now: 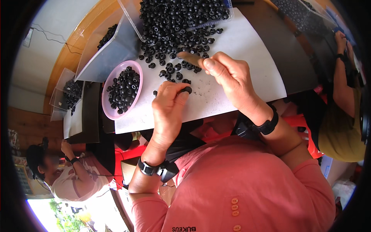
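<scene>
My left hand point(167, 107) rests low over the white work sheet point(216, 102), pinching a small round black rubber-like part point(187, 89) between thumb and fingertips. To its right, my right hand point(233, 75) is raised a little above the sheet. Its fingers close round a short, flat, brownish blade-like tool point(188, 58) that points left, over the loose parts. The tool's tip and the held part are apart. Beyond both hands spreads a large heap of the same black parts point(174, 31), with several strays close to my left fingertips.
A pink oval bowl point(106, 104) of black parts stands at the left. Behind it is a clear plastic bin point(112, 48); another clear tray point(230, 15) lies under the heap. Co-workers sit at the left point(81, 174) and right point(344, 92).
</scene>
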### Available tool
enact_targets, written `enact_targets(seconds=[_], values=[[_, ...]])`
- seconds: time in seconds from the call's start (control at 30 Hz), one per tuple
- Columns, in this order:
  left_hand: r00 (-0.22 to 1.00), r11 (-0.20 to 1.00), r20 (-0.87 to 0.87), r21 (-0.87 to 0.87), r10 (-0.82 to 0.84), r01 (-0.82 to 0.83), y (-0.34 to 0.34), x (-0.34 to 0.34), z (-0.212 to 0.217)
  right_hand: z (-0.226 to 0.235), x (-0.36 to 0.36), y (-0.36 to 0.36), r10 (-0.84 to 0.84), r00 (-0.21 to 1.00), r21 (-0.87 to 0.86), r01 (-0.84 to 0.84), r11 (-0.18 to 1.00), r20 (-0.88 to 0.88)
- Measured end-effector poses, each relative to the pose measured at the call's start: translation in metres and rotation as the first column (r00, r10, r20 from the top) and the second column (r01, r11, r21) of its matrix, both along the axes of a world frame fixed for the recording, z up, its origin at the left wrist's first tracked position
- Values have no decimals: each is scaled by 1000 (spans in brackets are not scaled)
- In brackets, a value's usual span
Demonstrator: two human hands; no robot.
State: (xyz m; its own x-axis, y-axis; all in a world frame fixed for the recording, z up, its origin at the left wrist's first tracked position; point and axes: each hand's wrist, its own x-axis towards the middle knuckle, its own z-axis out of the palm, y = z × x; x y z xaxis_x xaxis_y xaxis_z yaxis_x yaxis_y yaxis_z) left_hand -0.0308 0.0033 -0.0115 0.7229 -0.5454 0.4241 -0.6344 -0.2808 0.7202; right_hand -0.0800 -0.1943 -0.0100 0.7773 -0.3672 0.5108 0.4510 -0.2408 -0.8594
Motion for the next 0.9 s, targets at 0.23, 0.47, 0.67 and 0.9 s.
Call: enact_targets(seconds=[0.23, 0.47, 0.67, 0.9], values=[[571, 827, -739, -534, -357, -175, -7, -4, 8, -2, 4, 1, -66, 998, -385, 57, 921, -10], [525, 769, -731, -605, -436, -204, -10, -4, -2, 2, 2, -2, -4, 995, -468, -45, 882, -102], [515, 748, -710, -638, -481, -181, -10, -3, -11, 0, 2, -3, 22, 994, -483, -71, 873, -106], [464, 694, -693, -691, -552, -205, -12, -7, -9, 0, 2, -1, 25, 998, -455, -48, 889, -55]])
